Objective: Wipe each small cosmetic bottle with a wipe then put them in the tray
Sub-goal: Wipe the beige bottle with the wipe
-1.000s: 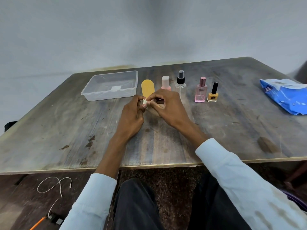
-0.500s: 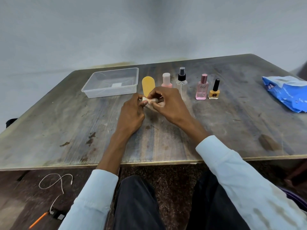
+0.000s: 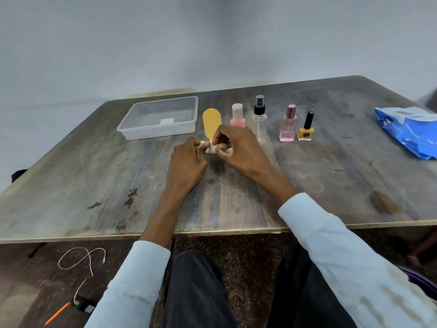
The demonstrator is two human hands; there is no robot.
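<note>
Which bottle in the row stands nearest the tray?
The flat yellow bottle, leftmost in the row, right beside the tray; the pink-capped one is next.

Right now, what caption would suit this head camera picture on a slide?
Both hands work a crumpled wipe before five upright cosmetic bottles; the clear tray holds none.

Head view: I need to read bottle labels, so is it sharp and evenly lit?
Head view: light is soft and even, no hard shadows; the pink bottle label is faintly legible; wide-angle lens bends the table edges; corners look smeared.
</note>
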